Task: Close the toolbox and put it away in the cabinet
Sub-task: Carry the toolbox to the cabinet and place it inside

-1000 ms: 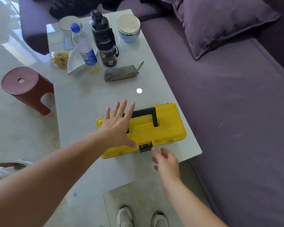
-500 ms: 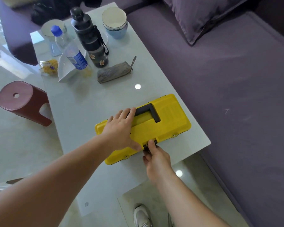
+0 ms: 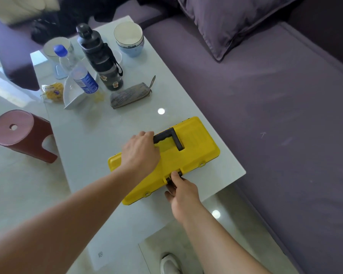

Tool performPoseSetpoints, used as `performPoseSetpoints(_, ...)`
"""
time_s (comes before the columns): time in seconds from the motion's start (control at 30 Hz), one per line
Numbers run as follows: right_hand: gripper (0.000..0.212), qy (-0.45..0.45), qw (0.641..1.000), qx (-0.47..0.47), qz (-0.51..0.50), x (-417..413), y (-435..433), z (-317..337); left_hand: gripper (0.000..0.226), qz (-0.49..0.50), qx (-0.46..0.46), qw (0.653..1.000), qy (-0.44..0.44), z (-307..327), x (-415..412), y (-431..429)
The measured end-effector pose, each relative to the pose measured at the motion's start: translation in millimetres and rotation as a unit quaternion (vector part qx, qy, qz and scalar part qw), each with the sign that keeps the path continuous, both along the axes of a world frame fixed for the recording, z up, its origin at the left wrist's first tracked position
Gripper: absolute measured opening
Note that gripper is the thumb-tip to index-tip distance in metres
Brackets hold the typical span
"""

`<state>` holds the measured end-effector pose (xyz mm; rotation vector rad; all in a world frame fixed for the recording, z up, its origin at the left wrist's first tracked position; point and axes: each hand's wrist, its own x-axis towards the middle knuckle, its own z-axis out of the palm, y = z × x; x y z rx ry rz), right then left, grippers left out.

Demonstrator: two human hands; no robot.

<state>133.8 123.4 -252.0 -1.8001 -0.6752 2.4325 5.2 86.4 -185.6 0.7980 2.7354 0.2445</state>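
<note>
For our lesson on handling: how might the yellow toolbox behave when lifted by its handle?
The toolbox looks like rigid moulded plastic, so probably stiff. Its black handle sits mid-lid, so it should hang fairly level. Weight depends on unseen contents. The right hand is at the latch.

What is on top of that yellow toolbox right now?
The left hand rests on the toolbox lid, next to its black handle. The right hand is at the front latch. The lid is down, so the inside is hidden.
</note>
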Motion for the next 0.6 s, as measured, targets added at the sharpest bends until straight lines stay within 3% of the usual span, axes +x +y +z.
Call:
performPoseSetpoints(0.07,0.017,0.0,1.0,0.006,0.004,1.5,-0.4,-0.5,0.03,-0.035,0.0,0.999,0.009,6.5,-3.2,0.2)
performPoseSetpoints(0.2,0.014,0.003,1.0,0.003,0.015,1.5,-3.0,3.3,0.02,-0.049,0.01,0.995,-0.089,15.7,4.1,4.3)
performPoseSetpoints(0.37,0.024,-0.01,1.0,-0.016,0.024,12.2,3.0,26.8,0.013,-0.079,-0.05,0.986,-0.139,42.8,19.5,12.3)
performPoseSetpoints(0.47,0.029,-0.004,0.999,-0.013,0.041,37.5,9.2,52.6,0.007,-0.096,-0.075,0.979,-0.165,82.6,33.6,27.9)
performPoseSetpoints(0.53,0.031,0.011,0.998,0.009,0.054,69.3,22.3,108.1,0.005,-0.12,-0.086,0.973,-0.175,145.9,58.5,46.4)
performPoseSetpoints(0.6,0.03,0.007,0.996,0.055,0.075,83.4,26.7,133.6,0.007,-0.134,-0.086,0.97,-0.186,170.7,72.0,59.3)
